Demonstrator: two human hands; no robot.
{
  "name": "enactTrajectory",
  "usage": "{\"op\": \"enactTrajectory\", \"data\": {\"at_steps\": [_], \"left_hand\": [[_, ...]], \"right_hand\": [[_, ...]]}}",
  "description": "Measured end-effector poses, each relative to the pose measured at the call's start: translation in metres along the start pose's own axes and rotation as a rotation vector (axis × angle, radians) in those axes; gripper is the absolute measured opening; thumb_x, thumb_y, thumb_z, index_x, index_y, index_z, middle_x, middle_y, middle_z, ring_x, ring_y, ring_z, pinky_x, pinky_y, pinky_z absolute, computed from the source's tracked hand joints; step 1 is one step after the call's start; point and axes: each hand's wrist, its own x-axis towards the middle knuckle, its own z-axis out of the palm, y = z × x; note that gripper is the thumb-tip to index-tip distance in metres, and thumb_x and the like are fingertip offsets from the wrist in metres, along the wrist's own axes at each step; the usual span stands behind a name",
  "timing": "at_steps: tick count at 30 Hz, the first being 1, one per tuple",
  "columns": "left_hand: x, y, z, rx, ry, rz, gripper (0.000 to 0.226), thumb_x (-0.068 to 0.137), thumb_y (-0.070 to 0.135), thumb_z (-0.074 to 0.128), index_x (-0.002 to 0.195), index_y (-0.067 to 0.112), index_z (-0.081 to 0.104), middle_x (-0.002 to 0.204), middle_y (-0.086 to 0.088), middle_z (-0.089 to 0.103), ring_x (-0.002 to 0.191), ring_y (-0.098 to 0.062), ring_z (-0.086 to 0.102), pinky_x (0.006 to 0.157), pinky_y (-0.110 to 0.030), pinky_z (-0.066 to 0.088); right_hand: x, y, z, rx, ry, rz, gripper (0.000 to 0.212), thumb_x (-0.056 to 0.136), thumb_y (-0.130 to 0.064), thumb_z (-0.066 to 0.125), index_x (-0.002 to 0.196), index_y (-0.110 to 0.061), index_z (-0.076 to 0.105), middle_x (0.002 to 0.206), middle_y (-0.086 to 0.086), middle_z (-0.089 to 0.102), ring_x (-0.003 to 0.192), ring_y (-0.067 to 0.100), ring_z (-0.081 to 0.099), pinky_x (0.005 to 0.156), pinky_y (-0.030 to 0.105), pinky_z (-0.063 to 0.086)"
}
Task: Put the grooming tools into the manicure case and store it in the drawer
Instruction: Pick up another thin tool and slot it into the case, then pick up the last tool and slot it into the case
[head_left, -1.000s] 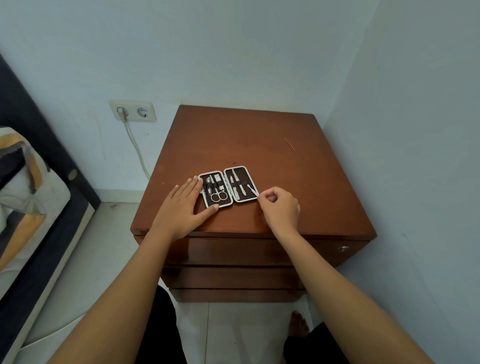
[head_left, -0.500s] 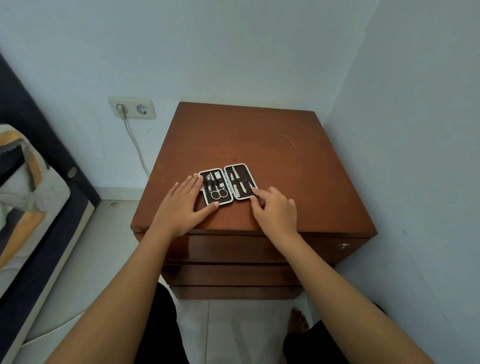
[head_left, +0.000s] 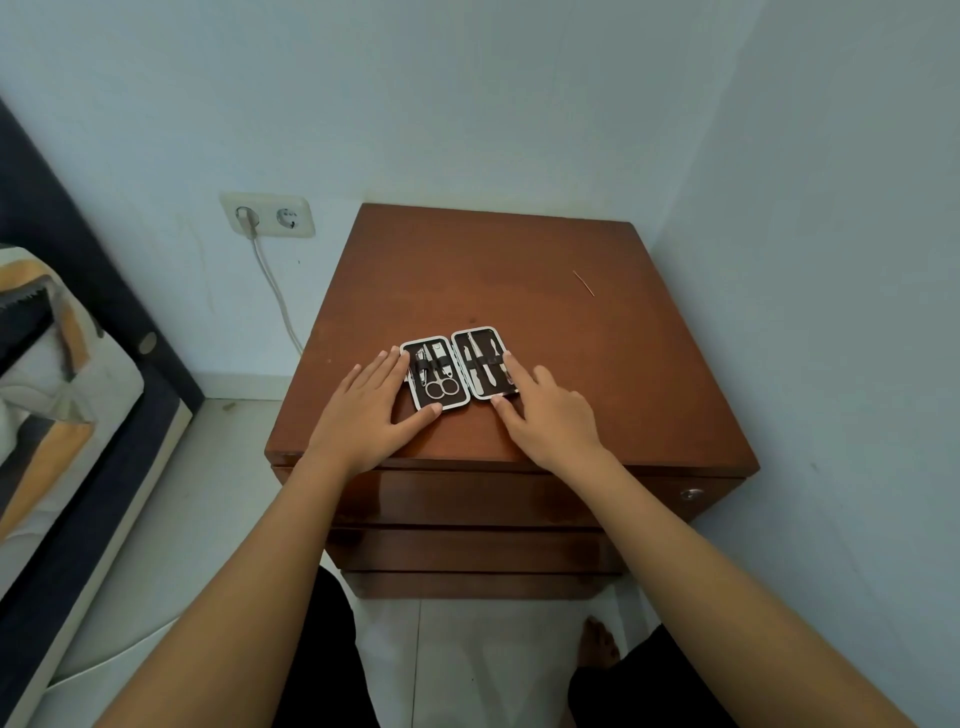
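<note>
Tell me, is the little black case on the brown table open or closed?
Open. The small black white-rimmed manicure case lies spread flat on the brown wooden nightstand, both halves face up, with metal tools showing inside.

Manicure case (head_left: 460, 370) on nightstand (head_left: 597, 364) — between hands.

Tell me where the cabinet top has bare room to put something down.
The far half of the cabinet top, between the open case and the wall, is bare. The right side is free except a thin needle-like object. The near edge is crowded: the left hand and right hand flank the case.
</note>
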Motion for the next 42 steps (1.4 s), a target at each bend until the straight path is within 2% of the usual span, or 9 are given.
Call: {"op": "enactTrajectory", "data": {"at_steps": [3, 5, 8, 12, 17, 19, 22, 33, 42], "left_hand": [[0.0, 0.0, 0.0, -0.003, 0.006, -0.003, 0.1, 0.069, 0.08, 0.01, 0.15, 0.021, 0.007, 0.158, 0.004, 0.006, 0.145, -0.008, 0.003, 0.116, -0.03, -0.002], [0.0, 0.0, 0.0, -0.003, 0.004, -0.004, 0.099, 0.069, 0.08, 0.01, 0.15, 0.022, 0.006, 0.158, 0.004, 0.005, 0.145, -0.007, 0.002, 0.116, -0.029, -0.002], [0.001, -0.001, 0.001, -0.002, 0.004, 0.001, 0.098, 0.07, 0.08, 0.011, 0.15, 0.022, 0.006, 0.158, 0.004, 0.005, 0.144, -0.007, 0.002, 0.116, -0.029, -0.003], [0.002, 0.0, 0.001, 0.001, 0.006, 0.0, 0.09, 0.077, 0.075, 0.02, 0.149, 0.023, 0.005, 0.158, 0.005, 0.005, 0.144, -0.007, 0.002, 0.115, -0.028, -0.004], [0.003, -0.003, 0.002, -0.01, 0.03, 0.012, 0.095, 0.073, 0.078, 0.015, 0.149, 0.024, 0.007, 0.158, 0.005, 0.007, 0.144, -0.006, 0.003, 0.116, -0.028, -0.003], [0.003, -0.003, 0.003, -0.008, 0.035, 0.013, 0.093, 0.074, 0.078, 0.018, 0.149, 0.024, 0.008, 0.158, 0.006, 0.007, 0.144, -0.005, 0.003, 0.116, -0.028, -0.002], [0.003, -0.003, 0.003, -0.006, 0.04, 0.012, 0.088, 0.079, 0.074, 0.024, 0.149, 0.024, 0.008, 0.158, 0.005, 0.008, 0.144, -0.006, 0.004, 0.115, -0.027, -0.003], [0.0, 0.001, 0.0, -0.018, 0.029, -0.012, 0.092, 0.075, 0.078, 0.021, 0.149, 0.024, 0.01, 0.158, 0.005, 0.01, 0.144, -0.006, 0.005, 0.116, -0.028, -0.001], [0.001, 0.0, 0.002, 0.015, 0.018, -0.008, 0.093, 0.075, 0.077, 0.017, 0.15, 0.022, 0.007, 0.158, 0.005, 0.006, 0.144, -0.005, 0.002, 0.116, -0.027, -0.003]], "right_hand": [[-0.003, 0.013, -0.001, 0.238, 0.127, 0.007, 0.044, 0.095, -0.035, 0.041, 0.137, -0.022, 0.039, 0.096, -0.006, 0.05, 0.08, 0.013, 0.053, 0.065, 0.027, 0.038], [0.003, 0.025, -0.003, 0.295, 0.219, 0.054, 0.038, 0.092, -0.028, 0.047, 0.129, -0.02, 0.045, 0.092, -0.008, 0.049, 0.077, 0.01, 0.049, 0.061, 0.024, 0.038], [0.029, 0.043, -0.004, 0.201, 0.287, 0.109, 0.04, 0.088, -0.023, 0.05, 0.128, -0.018, 0.047, 0.104, 0.001, 0.053, 0.095, 0.018, 0.051, 0.073, 0.03, 0.043], [0.069, 0.073, -0.002, 0.055, 0.209, 0.238, 0.046, 0.09, -0.031, 0.046, 0.134, -0.016, 0.042, 0.134, 0.011, 0.046, 0.125, 0.029, 0.039, 0.101, 0.045, 0.034], [0.106, 0.097, -0.003, -0.001, 0.08, 0.308, 0.058, 0.094, -0.04, 0.034, 0.145, -0.012, 0.026, 0.155, 0.011, 0.023, 0.145, 0.027, 0.015, 0.118, 0.045, 0.014], [0.115, 0.102, -0.003, -0.033, -0.001, 0.294, 0.062, 0.096, -0.042, 0.028, 0.148, -0.011, 0.016, 0.159, 0.009, 0.012, 0.147, 0.023, 0.006, 0.119, 0.044, 0.005], [0.12, 0.104, -0.003, -0.068, -0.083, 0.272, 0.063, 0.097, -0.043, 0.021, 0.149, -0.011, 0.008, 0.16, 0.007, 0.004, 0.147, 0.02, 0.001, 0.12, 0.044, 0.001], [0.079, 0.095, -0.001, -0.096, -0.127, 0.205, 0.059, 0.099, -0.042, 0.015, 0.149, -0.014, 0.004, 0.16, 0.001, 0.001, 0.147, 0.015, -0.001, 0.119, 0.041, 0.0], [0.092, 0.098, -0.006, -0.091, -0.155, 0.22, 0.065, 0.096, -0.045, 0.02, 0.149, -0.013, 0.002, 0.16, 0.002, -0.003, 0.147, 0.015, -0.003, 0.119, 0.043, 0.0]]}}
